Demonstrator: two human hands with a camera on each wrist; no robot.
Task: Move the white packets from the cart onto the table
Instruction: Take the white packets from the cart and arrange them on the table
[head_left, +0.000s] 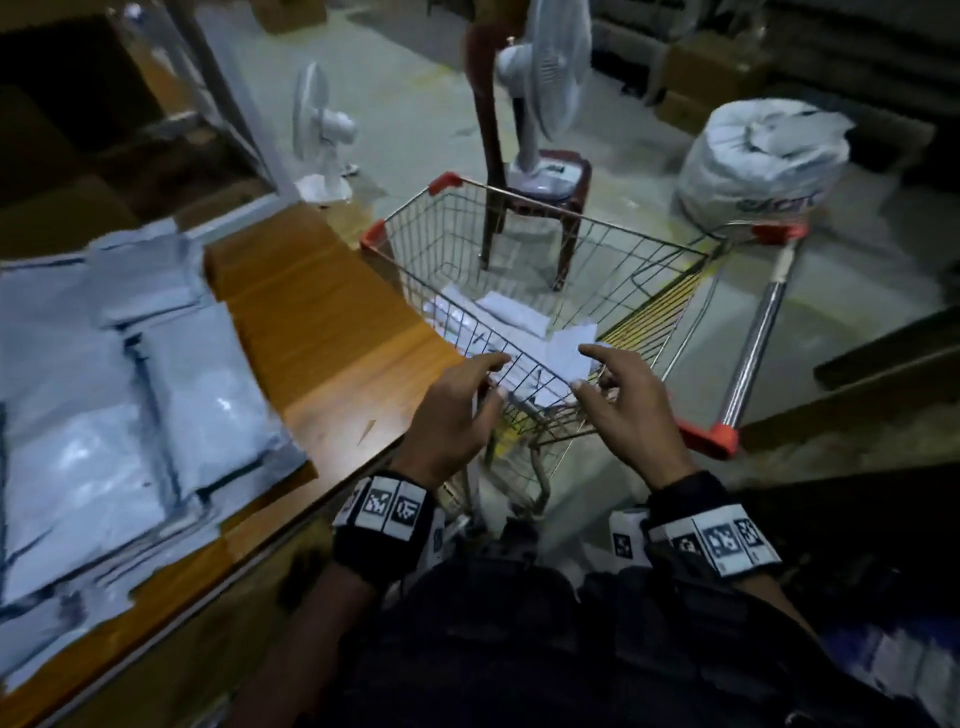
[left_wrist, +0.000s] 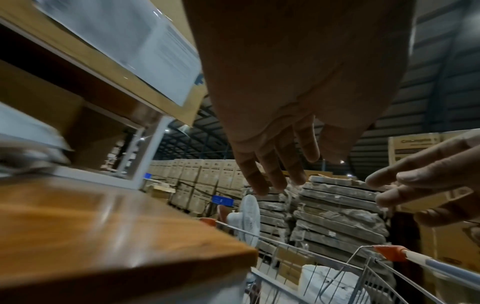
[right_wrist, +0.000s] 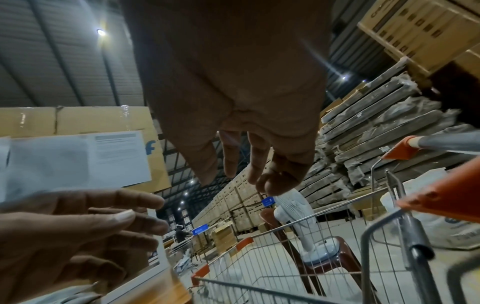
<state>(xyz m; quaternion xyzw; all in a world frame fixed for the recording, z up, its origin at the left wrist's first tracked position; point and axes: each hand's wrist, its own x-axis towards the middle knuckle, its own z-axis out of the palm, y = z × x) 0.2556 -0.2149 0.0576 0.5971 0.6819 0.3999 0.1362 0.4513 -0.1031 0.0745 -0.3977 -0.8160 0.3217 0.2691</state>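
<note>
Several white packets (head_left: 519, 332) lie in the bottom of the wire cart (head_left: 613, 244), beside the table (head_left: 332, 338). Above them hover the left hand (head_left: 447, 415) and right hand (head_left: 631, 410), each grip released, holding nothing.

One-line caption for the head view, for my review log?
Both empty hands, left hand and right hand, reach over the cart toward white packets beside the table.

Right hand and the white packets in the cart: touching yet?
Apart. The head view shows the right hand open above the cart rim, the white packets lying lower inside.
</note>
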